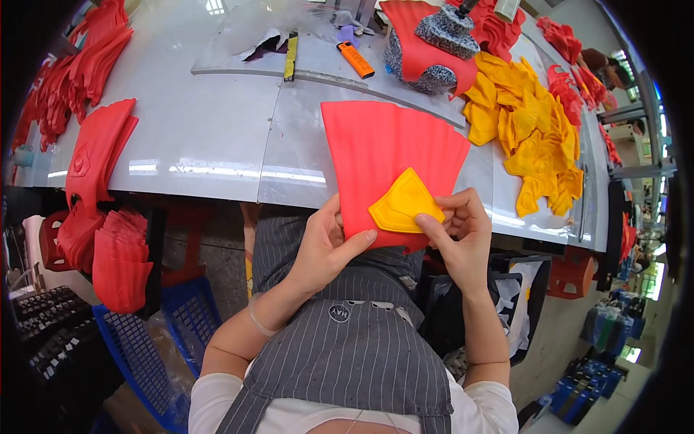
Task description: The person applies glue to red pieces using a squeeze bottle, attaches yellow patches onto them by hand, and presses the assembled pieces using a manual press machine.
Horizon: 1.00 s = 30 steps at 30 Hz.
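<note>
Both forearms up from lower edge, elbows bent, converging mid-frame. Left hand (327, 242) palm-in, thumb extended rightward, pinching. Right hand (460, 230) fingers (454, 205) curled, thumb pressing leftward, gripping.

Red ribbed fan-shaped fabric panel (379, 155): lies flat, wide end away from me, narrow end overhanging the table edge. Small yellow shield-shaped patch (405, 202): sits on its lower right corner, point up.

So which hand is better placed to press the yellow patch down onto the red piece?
Probably the right hand: its fingers already pinch the yellow patch at its right edge. The left hand grips the red piece, steadying it.
</note>
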Motion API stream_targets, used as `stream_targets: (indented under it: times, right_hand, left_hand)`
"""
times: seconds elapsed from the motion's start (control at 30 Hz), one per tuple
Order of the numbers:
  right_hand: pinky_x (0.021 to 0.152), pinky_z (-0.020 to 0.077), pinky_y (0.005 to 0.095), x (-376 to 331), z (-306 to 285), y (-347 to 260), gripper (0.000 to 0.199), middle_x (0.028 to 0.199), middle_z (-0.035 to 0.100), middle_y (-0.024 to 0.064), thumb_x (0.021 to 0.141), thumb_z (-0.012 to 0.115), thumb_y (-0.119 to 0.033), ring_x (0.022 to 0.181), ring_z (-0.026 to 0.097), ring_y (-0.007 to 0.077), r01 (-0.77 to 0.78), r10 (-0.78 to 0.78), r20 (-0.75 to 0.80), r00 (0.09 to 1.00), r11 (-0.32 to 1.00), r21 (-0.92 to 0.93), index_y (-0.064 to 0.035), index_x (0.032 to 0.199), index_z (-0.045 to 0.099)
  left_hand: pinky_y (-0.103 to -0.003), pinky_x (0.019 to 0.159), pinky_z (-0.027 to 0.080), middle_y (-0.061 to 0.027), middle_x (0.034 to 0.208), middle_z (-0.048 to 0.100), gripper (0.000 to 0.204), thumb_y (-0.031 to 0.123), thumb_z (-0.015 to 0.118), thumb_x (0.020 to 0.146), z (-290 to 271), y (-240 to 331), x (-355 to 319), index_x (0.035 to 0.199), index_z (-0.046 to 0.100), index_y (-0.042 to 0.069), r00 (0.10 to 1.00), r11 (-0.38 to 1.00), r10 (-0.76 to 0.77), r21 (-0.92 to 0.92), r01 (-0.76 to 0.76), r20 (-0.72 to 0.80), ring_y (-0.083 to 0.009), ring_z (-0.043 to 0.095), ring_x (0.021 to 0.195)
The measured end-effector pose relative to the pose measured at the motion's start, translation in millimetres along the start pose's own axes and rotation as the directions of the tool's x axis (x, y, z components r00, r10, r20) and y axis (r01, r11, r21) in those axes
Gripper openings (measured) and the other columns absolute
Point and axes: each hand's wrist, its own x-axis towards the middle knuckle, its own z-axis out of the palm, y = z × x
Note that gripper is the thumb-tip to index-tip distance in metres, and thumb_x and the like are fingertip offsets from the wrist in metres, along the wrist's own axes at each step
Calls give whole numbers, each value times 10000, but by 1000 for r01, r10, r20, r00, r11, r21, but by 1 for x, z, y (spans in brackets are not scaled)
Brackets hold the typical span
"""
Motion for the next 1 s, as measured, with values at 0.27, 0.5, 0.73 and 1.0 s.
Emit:
stream_targets:
  times: [0.27, 0.5, 0.73, 1.0]
  right_hand:
    - [572, 384, 148, -11, -5, 7, 322, 783, 554, -14, 808, 748, -72, 636, 495, 15, 20, -3, 66, 998, 965, -263, -31, 1019, 509]
    - [828, 468, 229, -24, -22, 11, 536, 1084, 575, 51, 799, 763, -97, 989, 558, 93, -67, 60, 92, 994, 995, 71, 3, 1227, 455]
    - [984, 439, 298, -27, -21, -3, 643, 1237, 552, 99, 802, 746, -58, 1160, 519, 137, -62, 19, 146, 989, 953, 297, 41, 1327, 387]
    - [1000, 428, 314, -20, -19, 8, 773, 1274, 530, 106, 725, 812, -63, 1175, 512, 152, -13, -29, 122, 992, 945, 327, 36, 1349, 367]
  left_hand:
    - [-304, 966, 447, -120, 1198, 592, 479, -16, 659, 839, 8, -2, 6, 1266, 443, -38, 994, 995, 26, 97, -16, -105, -172, 579, 1102]
    - [-328, 1006, 411, -132, 1239, 562, 515, 0, 677, 822, 15, 2, -1, 1275, 433, -27, 999, 995, -27, -97, 23, -47, -184, 543, 1156]
    - [-324, 1012, 401, -132, 1260, 542, 520, 22, 662, 840, 24, -9, -8, 1294, 411, -26, 993, 993, 60, 106, -50, -101, -184, 532, 1167]
    - [-324, 1009, 404, -134, 1263, 535, 509, 30, 648, 862, 30, -5, -6, 1302, 398, -24, 990, 985, 47, 171, -24, -130, -189, 534, 1158]
